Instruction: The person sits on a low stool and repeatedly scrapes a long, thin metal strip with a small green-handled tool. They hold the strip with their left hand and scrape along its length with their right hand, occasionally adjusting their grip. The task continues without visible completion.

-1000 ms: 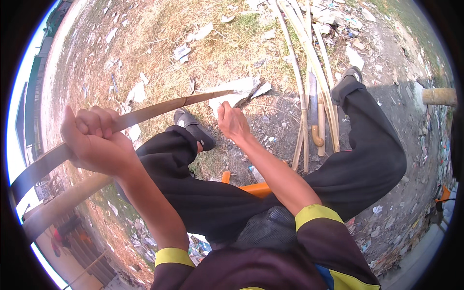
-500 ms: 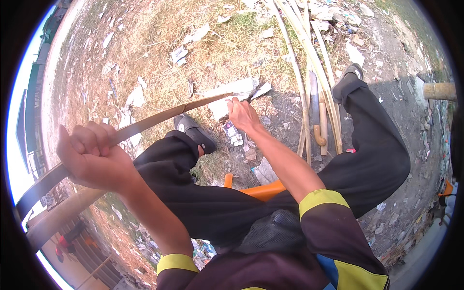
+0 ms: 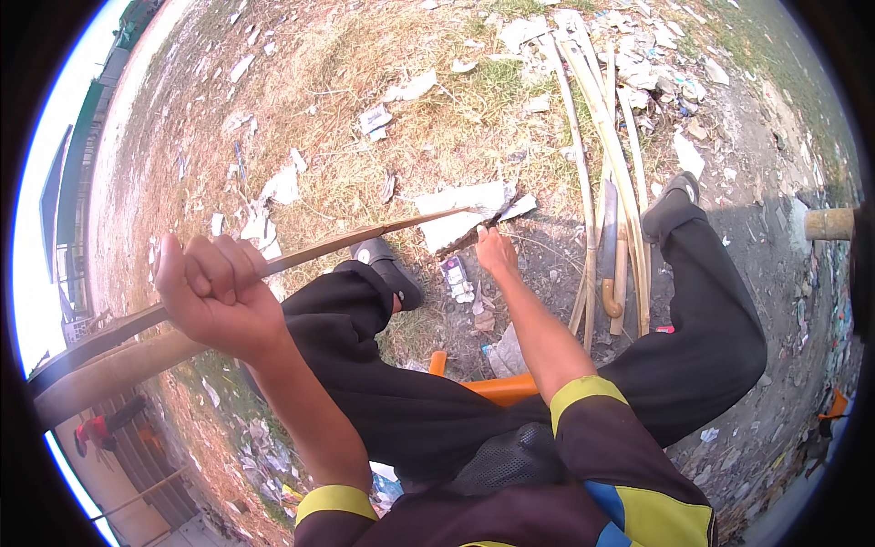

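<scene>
The left forearm [image 3: 314,401] rises from the lower edge and leans outward to the left, its bare left grip [image 3: 223,296] lifted close to the camera, fingers [image 3: 211,269] curled into a fist and thumb [image 3: 169,260] upward. The right forearm [image 3: 542,333] stretches forward and inward, its right grip [image 3: 495,251] farther out, fingers drawn together, how tightly being unclear. Both legs are spread, the right leg [image 3: 711,319] bent widely outward at the knee.

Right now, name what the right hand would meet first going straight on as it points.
Likely the right hand would meet the wooden strip near its far end; depth is unclear, so possibly the white sheet beyond.
</scene>
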The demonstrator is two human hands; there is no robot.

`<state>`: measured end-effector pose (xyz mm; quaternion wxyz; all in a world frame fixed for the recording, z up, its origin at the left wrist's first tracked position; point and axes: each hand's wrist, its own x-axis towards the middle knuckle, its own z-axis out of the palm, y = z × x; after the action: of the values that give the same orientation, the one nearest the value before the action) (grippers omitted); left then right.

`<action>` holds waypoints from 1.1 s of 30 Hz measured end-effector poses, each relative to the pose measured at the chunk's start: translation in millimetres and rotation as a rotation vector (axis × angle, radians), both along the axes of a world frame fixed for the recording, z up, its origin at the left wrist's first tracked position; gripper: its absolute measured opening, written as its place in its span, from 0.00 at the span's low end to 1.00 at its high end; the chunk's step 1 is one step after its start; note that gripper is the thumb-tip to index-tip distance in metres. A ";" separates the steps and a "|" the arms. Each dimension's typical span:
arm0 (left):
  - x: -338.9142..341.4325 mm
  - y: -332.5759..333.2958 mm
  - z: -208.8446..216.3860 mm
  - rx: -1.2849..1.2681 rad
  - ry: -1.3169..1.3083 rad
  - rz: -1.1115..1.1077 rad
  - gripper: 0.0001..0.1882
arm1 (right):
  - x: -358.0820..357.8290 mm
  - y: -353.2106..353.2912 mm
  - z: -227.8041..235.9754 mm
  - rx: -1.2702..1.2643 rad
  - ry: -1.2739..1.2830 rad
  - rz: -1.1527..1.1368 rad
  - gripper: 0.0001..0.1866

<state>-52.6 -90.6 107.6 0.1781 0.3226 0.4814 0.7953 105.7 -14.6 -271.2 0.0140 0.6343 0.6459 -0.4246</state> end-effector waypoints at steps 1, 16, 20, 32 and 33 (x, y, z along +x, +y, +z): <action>-3.9 -5.2 -1.1 0.018 0.019 -0.067 0.19 | -0.7 2.9 7.2 -0.028 -0.013 -0.060 0.23; -9.7 -16.2 -10.6 0.241 0.248 -0.522 0.13 | -13.6 -68.5 197.2 0.197 0.695 0.042 0.27; -15.6 -18.8 -11.2 0.249 0.229 -0.583 0.14 | -22.9 -74.4 201.1 0.222 0.679 0.032 0.26; -19.2 -17.6 -13.3 0.231 0.184 -0.473 0.13 | -31.4 -78.7 192.7 0.268 0.618 -0.007 0.25; -17.7 -17.5 -12.5 0.229 0.185 -0.466 0.13 | -30.3 -79.0 189.9 0.289 0.654 -0.038 0.25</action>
<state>-70.3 -108.2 95.1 0.2741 0.5139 0.3154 0.7492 75.4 -93.6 -81.3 -0.2912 0.4722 0.6578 -0.5094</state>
